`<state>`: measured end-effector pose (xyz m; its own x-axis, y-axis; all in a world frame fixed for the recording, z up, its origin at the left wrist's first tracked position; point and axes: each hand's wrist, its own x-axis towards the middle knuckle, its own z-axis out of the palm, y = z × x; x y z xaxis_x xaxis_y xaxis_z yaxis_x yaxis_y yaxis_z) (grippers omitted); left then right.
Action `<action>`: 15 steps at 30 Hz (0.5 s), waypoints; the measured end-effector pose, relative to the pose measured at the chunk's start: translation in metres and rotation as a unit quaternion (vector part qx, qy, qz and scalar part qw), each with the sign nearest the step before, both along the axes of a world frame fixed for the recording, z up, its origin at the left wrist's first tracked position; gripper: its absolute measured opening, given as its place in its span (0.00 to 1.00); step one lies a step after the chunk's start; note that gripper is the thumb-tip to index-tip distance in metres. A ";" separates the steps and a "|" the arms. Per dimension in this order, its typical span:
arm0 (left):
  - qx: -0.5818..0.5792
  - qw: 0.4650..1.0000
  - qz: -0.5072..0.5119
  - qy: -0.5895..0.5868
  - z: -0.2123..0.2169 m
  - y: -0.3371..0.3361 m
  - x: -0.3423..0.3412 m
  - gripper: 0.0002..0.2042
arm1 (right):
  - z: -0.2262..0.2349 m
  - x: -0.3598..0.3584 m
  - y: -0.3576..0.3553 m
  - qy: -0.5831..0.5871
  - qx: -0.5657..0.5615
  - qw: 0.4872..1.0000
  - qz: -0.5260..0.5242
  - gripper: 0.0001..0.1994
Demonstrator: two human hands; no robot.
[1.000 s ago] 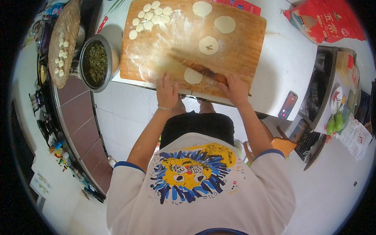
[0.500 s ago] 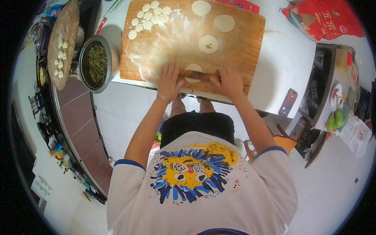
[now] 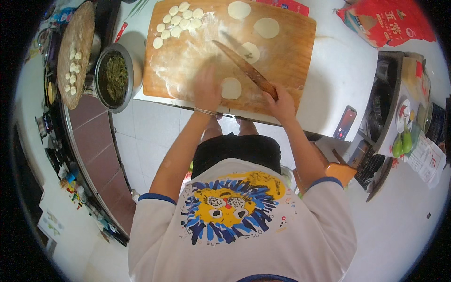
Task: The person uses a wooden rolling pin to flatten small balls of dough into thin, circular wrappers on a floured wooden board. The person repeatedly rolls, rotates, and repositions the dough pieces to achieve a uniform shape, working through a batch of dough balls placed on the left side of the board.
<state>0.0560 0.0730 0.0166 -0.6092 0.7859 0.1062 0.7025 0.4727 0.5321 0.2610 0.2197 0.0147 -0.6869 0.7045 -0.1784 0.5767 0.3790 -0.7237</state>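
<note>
In my right hand (image 3: 281, 101) is the near end of a brown wooden rolling pin (image 3: 249, 70), its other end lifted and slanting away to the left. A round dough wrapper (image 3: 231, 88) lies flat on the floured wooden board (image 3: 164, 70) between my hands. My left hand (image 3: 207, 89) is just left of that wrapper, its fingers smeared by motion. Beneath the pin's shadow lies another wrapper (image 3: 249, 52); two more wrappers (image 3: 267, 28) are farther back. Several small flattened dough pieces (image 3: 176, 20) sit at the board's far left.
Left of the board stands a metal bowl (image 3: 131, 70) of dark green filling. Beyond it, a woven tray (image 3: 77, 35) carries small white pieces. A phone (image 3: 346, 123) lies near the table's right edge, and a red bag (image 3: 390, 23) at the far right.
My right hand has lifted the rolling pin off the wrapper and swung it to a slant. My left hand has let go of the pin's left end.
</note>
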 end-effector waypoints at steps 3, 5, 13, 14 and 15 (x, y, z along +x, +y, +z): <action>-0.061 0.994 -0.075 -0.041 -0.019 0.001 0.018 0.25 | 0.000 0.017 -0.004 0.007 -0.011 0.999 -0.048 0.17; -0.058 0.995 -0.060 -0.050 -0.029 0.004 0.019 0.25 | -0.002 0.028 -0.010 0.020 -0.026 0.997 -0.072 0.16; -0.226 0.947 -0.019 -0.227 -0.014 0.031 -0.008 0.14 | 0.007 0.053 -0.012 0.079 -0.088 0.984 -0.133 0.15; -0.213 0.965 -0.067 -0.141 -0.007 0.029 -0.005 0.12 | 0.004 0.056 -0.011 0.071 -0.098 0.982 -0.148 0.15; -0.197 0.972 -0.114 -0.053 -0.002 0.029 -0.003 0.11 | 0.001 0.060 -0.011 0.063 -0.108 0.979 -0.163 0.15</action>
